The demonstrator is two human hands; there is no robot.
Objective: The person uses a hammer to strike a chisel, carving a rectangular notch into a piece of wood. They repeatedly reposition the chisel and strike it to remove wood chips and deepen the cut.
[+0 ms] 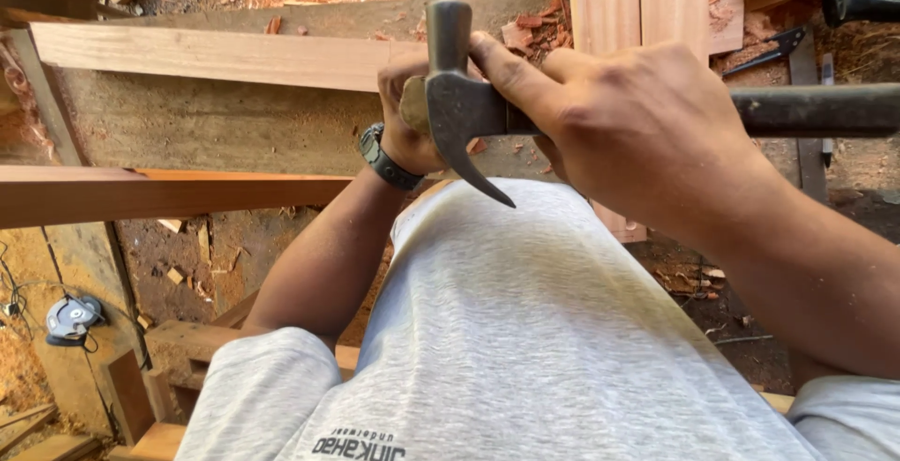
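Hammer (pixel 464 105), dark steel with a curved claw, held level above the person's lap, its head near the middle of the view and its black handle (pixel 816 110) running off to the right edge. Right hand (pixel 637 124) wrapped around the handle just behind the head, fingers curled shut on it, forefinger stretched forward along the top of the head. Left hand (pixel 412 114) on the far side of the head, fingers bent against it; whether it grips the head or pinches something small there cannot be told, since the steel hides the fingertips. A dark wristwatch (pixel 386 159) sits on the left wrist. Below both hands, a grey shirt (pixel 525 330) covers the person's body. Beyond the hammer, a pale plank (pixel 216 56) lies crosswise, and a redder plank (pixel 141 194) lies nearer, reaching in from the left. Upright reddish boards (pixel 647 2) stand at the top right, with wood chips (pixel 534 30) just beside them. A power tool (pixel 73 319) with a round grey casing rests low at the left on the sawdust-covered floor (pixel 712 302).
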